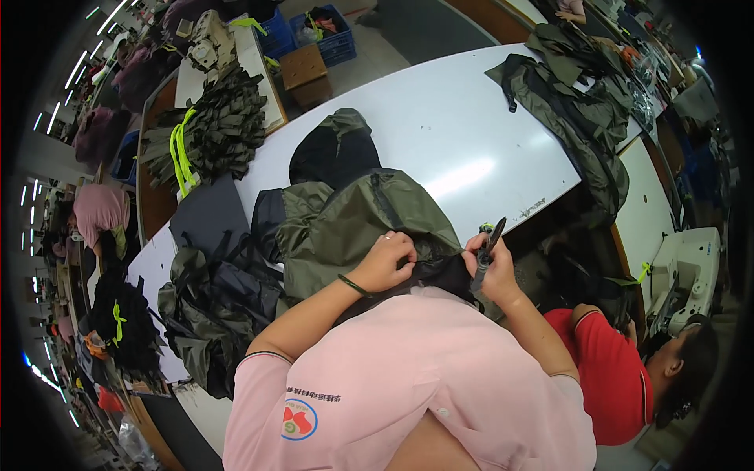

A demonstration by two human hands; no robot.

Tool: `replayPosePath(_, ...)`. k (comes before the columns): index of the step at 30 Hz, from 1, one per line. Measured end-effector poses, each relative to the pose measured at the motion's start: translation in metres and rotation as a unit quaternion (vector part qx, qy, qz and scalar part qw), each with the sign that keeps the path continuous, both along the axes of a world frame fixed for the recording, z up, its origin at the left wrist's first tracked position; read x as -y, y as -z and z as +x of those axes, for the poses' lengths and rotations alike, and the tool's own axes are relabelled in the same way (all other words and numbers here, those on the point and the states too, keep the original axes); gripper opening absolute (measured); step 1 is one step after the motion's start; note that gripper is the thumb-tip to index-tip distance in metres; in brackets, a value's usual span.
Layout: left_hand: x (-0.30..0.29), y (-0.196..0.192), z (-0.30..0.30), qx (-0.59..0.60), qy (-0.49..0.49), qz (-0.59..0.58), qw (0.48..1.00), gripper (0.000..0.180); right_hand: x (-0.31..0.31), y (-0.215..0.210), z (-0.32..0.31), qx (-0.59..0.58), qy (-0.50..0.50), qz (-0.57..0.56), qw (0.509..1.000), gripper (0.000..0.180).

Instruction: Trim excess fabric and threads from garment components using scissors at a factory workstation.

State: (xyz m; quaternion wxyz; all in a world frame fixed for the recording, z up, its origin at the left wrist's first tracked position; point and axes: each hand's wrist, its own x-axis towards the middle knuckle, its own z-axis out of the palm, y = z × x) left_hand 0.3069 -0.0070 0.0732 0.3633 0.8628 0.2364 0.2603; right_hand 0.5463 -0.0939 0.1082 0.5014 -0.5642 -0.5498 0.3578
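Note:
An olive-green and black jacket [338,228] lies over the near edge of the white table, its hood pointing away from me. My left hand [389,263] is closed on the jacket near its dark edge, with the fingers curled in and the fingertips partly hidden. At the right end of that same edge is my right hand [491,271], its fingers wrapped round dark thread snips [493,239] whose pointed end sticks up. Right thumb and fingertips are beside the cloth; whether they also pinch it I cannot tell.
More olive garments lie on the table [463,118] at the far right and beside my left arm. Dark fabric strips [208,129] are piled at the left. A co-worker in red [605,369] sits close on my right by a sewing machine [691,267]. Blue crates [322,35] stand beyond.

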Motion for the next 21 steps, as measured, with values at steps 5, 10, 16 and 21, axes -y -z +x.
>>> replayPosePath(5, -0.002, -0.024, -0.022, 0.128, -0.002, -0.336, 0.933, 0.009, 0.004, -0.006, 0.02, 0.008, 0.007, -0.053, 0.999, 0.021)
replayPosePath(10, -0.004, -0.02, -0.024, 0.147, 0.005, -0.517, 0.844, 0.009, 0.007, -0.02, 0.021, 0.046, -0.045, -0.101, 0.993, 0.02)
replayPosePath(16, 0.005, -0.031, -0.009, 0.045, 0.022, -0.484, 0.874, 0.026, 0.01, -0.027, 0.02, 0.039, -0.071, -0.135, 0.987, 0.019)
replayPosePath(21, 0.006, -0.031, -0.004, 0.066, -0.037, -0.533, 0.842, 0.021, 0.009, -0.053, 0.034, 0.307, -0.149, -0.12, 0.932, 0.036)
